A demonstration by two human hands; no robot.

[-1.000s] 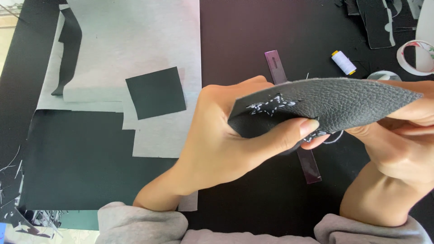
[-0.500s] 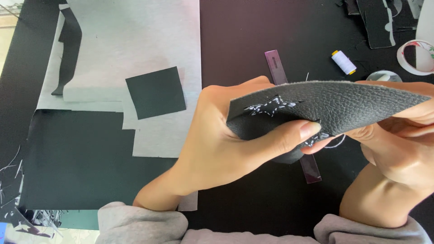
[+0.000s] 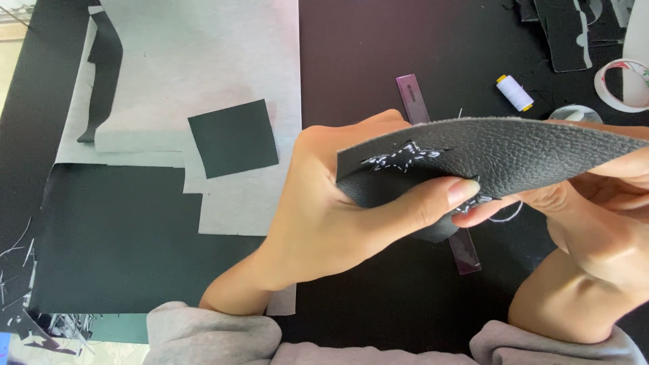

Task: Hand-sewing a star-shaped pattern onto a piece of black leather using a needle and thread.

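Observation:
Both of my hands hold a dark grey leather piece point(image 3: 514, 152) up over the table, seen nearly edge-on. A star outline stitched in white thread point(image 3: 404, 157) shows near its left end. My left hand point(image 3: 345, 209) grips that end, thumb pressed along the lower edge. My right hand point(image 3: 595, 216) holds the piece from below on the right, fingers pinched near a loose loop of white thread point(image 3: 503, 215). Whether a needle is in those fingers is hidden.
A purple translucent ruler point(image 3: 433, 169) lies on the dark table under the leather. A white thread spool point(image 3: 515, 92) and a tape roll point(image 3: 618, 84) sit at the upper right. Grey paper sheets point(image 3: 203, 61) with a black square point(image 3: 233, 137) and black fabric point(image 3: 115, 236) lie left.
The leather piece has tilted slightly flatter toward the camera. My hands stay nearly in place.

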